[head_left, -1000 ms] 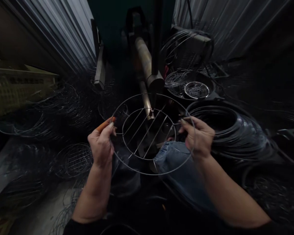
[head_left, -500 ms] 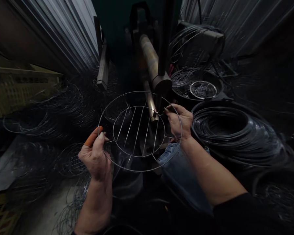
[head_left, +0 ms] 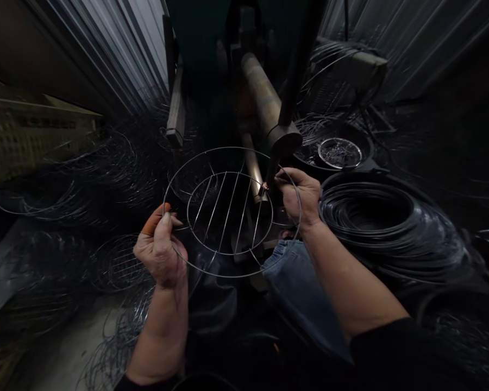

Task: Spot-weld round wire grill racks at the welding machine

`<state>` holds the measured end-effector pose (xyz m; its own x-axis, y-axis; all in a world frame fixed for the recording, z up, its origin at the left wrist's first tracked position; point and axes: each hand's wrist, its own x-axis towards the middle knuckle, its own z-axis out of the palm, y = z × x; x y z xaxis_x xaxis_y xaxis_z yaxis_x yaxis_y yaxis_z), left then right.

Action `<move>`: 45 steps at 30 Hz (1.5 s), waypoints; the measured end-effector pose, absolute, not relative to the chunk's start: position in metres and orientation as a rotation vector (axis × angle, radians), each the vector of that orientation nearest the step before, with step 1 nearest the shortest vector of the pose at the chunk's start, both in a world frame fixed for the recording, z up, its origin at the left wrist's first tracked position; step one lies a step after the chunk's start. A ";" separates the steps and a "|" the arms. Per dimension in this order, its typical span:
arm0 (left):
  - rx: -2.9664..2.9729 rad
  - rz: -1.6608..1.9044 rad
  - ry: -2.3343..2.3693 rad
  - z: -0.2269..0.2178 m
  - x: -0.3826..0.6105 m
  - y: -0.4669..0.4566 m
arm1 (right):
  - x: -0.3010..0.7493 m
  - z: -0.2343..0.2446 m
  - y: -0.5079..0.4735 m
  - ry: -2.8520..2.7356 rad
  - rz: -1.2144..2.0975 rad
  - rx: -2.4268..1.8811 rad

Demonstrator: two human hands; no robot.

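Observation:
A round wire rack (head_left: 227,212), with an outer ring, an inner ring and several parallel bars, is held level in front of me. My left hand (head_left: 160,247), with an orange cover on one finger, is closed on the outer ring's left side. My right hand (head_left: 302,198) pinches the rack at its upper right; the exact bit of wire between those fingertips is hard to make out. Beside the right fingertips, the inner ring lies between the machine's dark upper electrode (head_left: 272,168) and its brass-coloured lower rod (head_left: 254,171). A small reddish glint shows there.
A thick cylindrical machine arm (head_left: 264,98) reaches toward me above the rack. To the right lie a large wire coil (head_left: 424,233) and a pan with a metal ring (head_left: 339,153). Wire pieces (head_left: 110,168) and a yellow crate (head_left: 36,136) are at left.
The view has shifted slightly, so the machine appears further right and lower. The rack stays in both hands, with its inner ring still at the electrodes; a reddish glint now shows there.

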<state>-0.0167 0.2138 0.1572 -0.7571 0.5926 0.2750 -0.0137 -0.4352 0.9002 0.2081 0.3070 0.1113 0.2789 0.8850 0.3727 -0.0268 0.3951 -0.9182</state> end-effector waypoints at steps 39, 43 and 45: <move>0.768 2.205 1.372 0.156 -0.011 0.210 | 0.208 0.112 0.324 -1.089 0.824 -0.889; 0.807 2.158 1.402 0.154 -0.015 0.207 | 0.209 0.112 0.327 -1.129 0.797 -0.942; 0.836 2.149 1.427 0.153 -0.019 0.207 | 0.211 0.113 0.328 -1.146 0.796 -0.962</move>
<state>-0.0193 0.2073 0.1532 -0.7276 0.6399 0.2471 -0.0204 -0.3802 0.9247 0.2112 0.3276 0.1125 0.2382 0.8975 0.3711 -0.0352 0.3899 -0.9202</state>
